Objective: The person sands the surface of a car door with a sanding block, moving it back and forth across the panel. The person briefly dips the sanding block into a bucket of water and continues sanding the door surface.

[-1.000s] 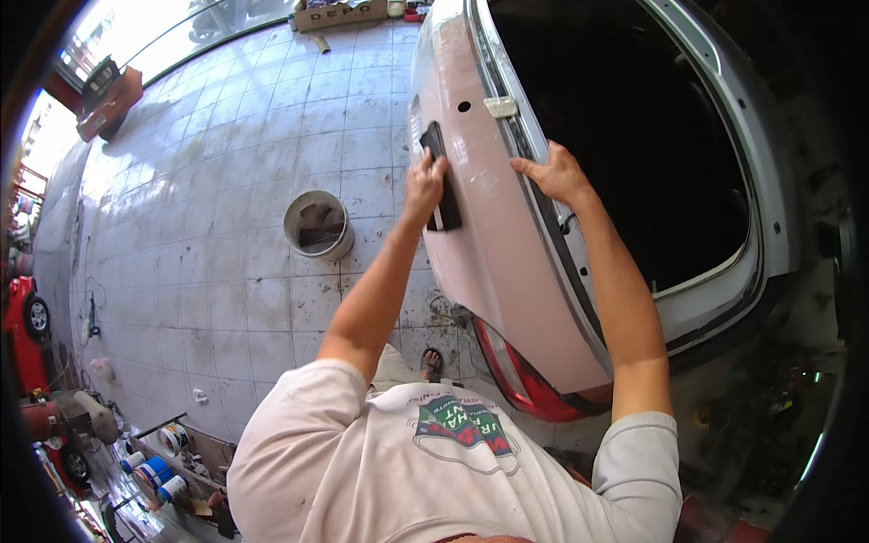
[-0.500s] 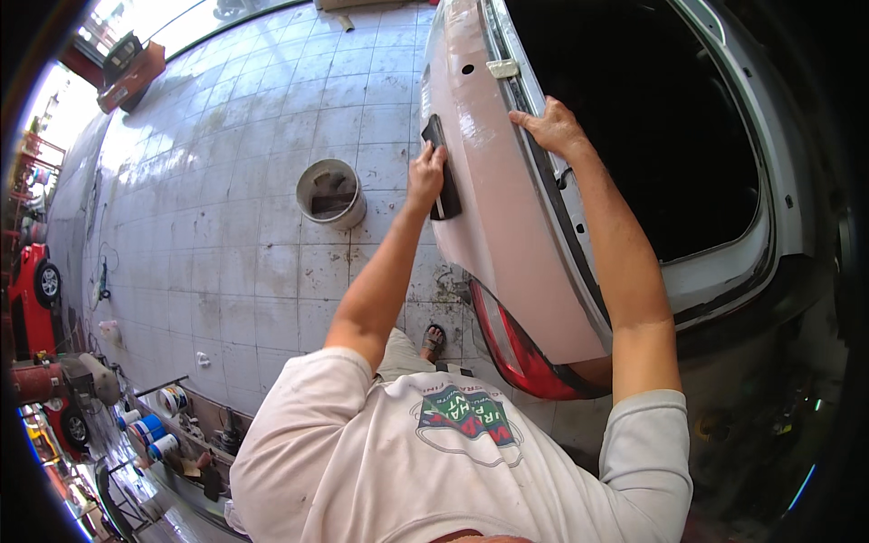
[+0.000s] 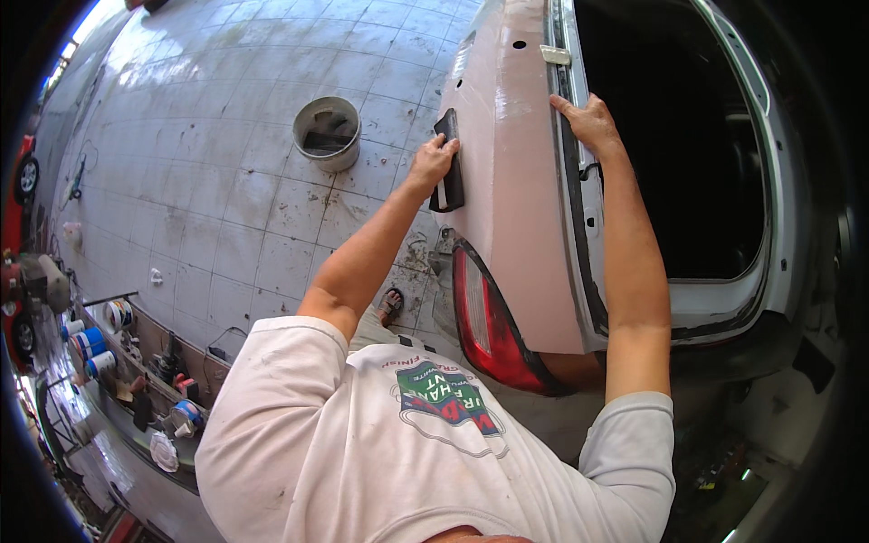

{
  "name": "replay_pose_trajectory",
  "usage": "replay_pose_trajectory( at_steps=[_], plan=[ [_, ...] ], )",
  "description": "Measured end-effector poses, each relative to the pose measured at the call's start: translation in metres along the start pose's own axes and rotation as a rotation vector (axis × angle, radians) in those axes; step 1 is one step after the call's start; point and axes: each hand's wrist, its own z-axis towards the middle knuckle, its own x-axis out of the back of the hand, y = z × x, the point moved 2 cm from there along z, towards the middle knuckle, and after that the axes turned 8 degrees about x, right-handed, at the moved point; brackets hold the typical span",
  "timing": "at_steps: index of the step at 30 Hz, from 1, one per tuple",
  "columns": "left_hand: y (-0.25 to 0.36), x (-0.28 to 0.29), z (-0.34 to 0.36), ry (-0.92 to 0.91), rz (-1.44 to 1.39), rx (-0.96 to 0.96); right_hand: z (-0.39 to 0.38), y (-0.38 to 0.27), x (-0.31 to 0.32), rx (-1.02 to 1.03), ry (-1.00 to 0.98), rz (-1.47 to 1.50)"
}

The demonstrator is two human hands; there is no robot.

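My left hand (image 3: pixel 434 165) is closed on a black sanding block (image 3: pixel 450 188), which seems to be wrapped in dark sandpaper. It lies flat against the left edge of a car's pinkish, primer-coated rear panel (image 3: pixel 525 181). Higher up on the right, my right hand (image 3: pixel 590 125) grips the edge of the car's window frame (image 3: pixel 572 163). The thumb stretches over the channel, and the other fingers curl over the side by the dark opening, partly hidden. A pale block-like piece (image 3: pixel 555 55) sits on the channel beyond this hand. Below the panel is a red and clear tail light (image 3: pixel 493 321).
A grey bucket (image 3: pixel 339 158) with dark sheets in it stands on the tiled floor (image 3: pixel 226 195), left of the car. Paint cans (image 3: pixel 89 341) and tools sit on a bench at lower left. A red car (image 3: pixel 23 190) is at the far left edge.
My view has shifted, so the car sits further right and the bucket higher. The sanding block stays at the panel's left edge in my left hand. My right hand keeps its place on the frame.
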Motion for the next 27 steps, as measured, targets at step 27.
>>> replay_pose_trajectory(
  at_steps=[27],
  plan=[
    [0.035, 0.01, -0.087, -0.236, -0.231, 0.28, 0.007, 0.025, -0.005, -0.029, 0.027, -0.096]
  ],
)
